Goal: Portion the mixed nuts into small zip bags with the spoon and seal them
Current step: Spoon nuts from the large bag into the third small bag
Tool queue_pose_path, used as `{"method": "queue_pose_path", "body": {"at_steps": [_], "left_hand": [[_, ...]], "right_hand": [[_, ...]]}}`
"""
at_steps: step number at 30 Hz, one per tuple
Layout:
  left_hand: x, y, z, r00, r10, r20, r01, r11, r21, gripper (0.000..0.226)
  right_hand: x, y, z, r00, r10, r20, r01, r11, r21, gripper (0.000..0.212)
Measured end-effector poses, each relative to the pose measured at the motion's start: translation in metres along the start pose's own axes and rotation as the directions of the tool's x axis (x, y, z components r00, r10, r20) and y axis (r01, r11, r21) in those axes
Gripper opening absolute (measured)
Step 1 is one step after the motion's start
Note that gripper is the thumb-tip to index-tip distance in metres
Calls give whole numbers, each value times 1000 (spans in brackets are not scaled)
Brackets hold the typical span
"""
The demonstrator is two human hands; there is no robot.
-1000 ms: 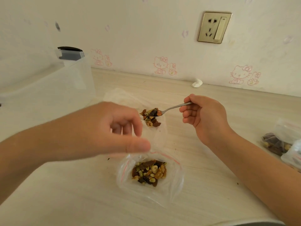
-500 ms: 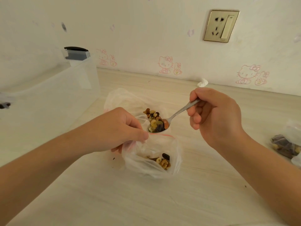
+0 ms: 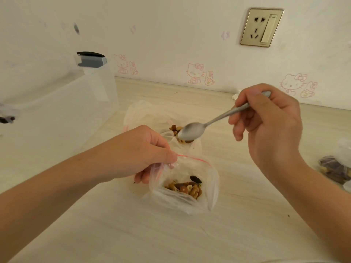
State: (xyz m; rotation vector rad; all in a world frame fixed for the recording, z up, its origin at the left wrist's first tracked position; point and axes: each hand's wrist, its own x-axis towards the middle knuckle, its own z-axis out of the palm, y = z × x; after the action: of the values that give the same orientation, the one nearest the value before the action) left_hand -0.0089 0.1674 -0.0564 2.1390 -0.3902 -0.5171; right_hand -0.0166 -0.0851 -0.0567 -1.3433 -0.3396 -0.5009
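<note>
Head view: left hand (image 3: 146, 154) pinches red-striped rim of small zip bag (image 3: 207, 186), holding mouth open on pale wooden table (image 3: 95, 234). Mixed nuts (image 3: 185, 187) lie in bag bottom. Right hand (image 3: 269, 126) grips spoon (image 3: 191, 130) by handle, bowl turned down above larger supply bag (image 3: 144, 114) behind. Filled bags (image 3: 334, 168) at right edge. Clear plastic bin (image 3: 62, 111) left.

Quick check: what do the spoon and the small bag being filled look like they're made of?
Spoon: likely stainless steel, matte grey with a dull sheen along the handle. Small zip bag: thin clear plastic film, glossy and crinkled, nuts visible through it, red line at the mouth.
</note>
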Motion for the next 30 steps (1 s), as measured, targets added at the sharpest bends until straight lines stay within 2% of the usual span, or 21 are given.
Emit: {"method": "queue_pose_path", "body": {"at_steps": [4,7,10,12,14,16,21,24,25,27,29,30], "left_hand": [[-2,0,14,999,1,33,1,999,-53,28],[-2,4,10,1000,4,-16,-4,1000,-29,46],[-2,5,-10,992,-114,-58,117,991,64,73],[-3,2,-17,974,-225,36,215,959,183,83],[-2,-3,-19,955,-281,99,250,936,248,83],[3,-6,-20,960,-275,54,253,933,257,75],[29,-22,-23,955,-155,-252,172,984,47,51],[47,-28,-13,925,-189,-329,92,953,-287,39],[54,-29,-9,923,-223,-315,78,908,-412,48],[70,-26,-7,927,-266,-265,58,799,-599,80],[86,-21,-9,938,-257,-234,53,771,-635,101],[93,-18,-11,945,-243,-217,64,792,-607,101]], "right_hand": [[4,16,0,995,103,-2,-102,986,-132,30],[-1,28,2,988,131,80,-108,965,-238,28],[-2,33,1,980,168,111,-125,939,-321,26],[-1,35,1,982,161,98,-114,923,-368,26],[0,36,0,988,138,70,-98,908,-407,27],[2,36,-2,990,134,35,-106,894,-435,28],[5,37,-6,989,145,5,-126,879,-460,27],[3,38,-5,989,127,73,-74,863,-499,25],[3,39,-5,988,128,91,-64,859,-507,24],[3,41,-7,984,136,115,-59,860,-507,24],[3,42,-9,981,147,128,-63,862,-503,24],[4,43,-10,980,148,132,-63,862,-504,24]]}}
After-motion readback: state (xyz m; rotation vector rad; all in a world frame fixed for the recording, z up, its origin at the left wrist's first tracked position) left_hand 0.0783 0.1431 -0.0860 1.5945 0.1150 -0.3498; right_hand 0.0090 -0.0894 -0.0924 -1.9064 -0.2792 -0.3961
